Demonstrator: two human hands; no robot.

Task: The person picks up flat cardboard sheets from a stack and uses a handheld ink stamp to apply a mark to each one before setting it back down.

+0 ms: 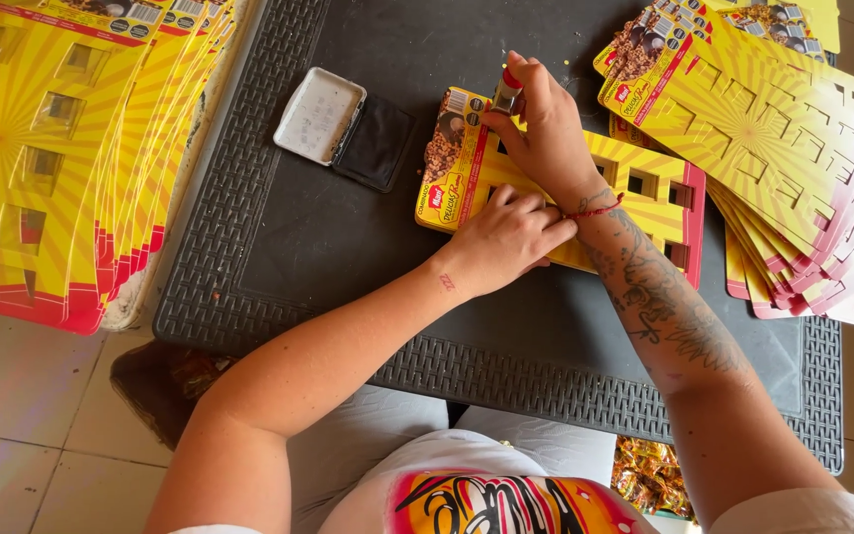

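Note:
A flat yellow and red cardboard display sheet (644, 188) with cut-out windows lies on the dark plastic table (279, 237). My left hand (501, 237) presses flat on the sheet's near edge, holding nothing. My right hand (541, 124) grips a small stamp (507, 91) with a red and silver handle, pressed down on the sheet's upper left corner. An open ink pad (348, 129), white lid beside black pad, sits just left of the sheet.
A fanned pile of the same yellow sheets (793, 138) lies at the right of the table. Another stack (51, 148) rests at the left. A brown bag (165, 381) and shiny snack packets (649, 475) lie below on the tiled floor.

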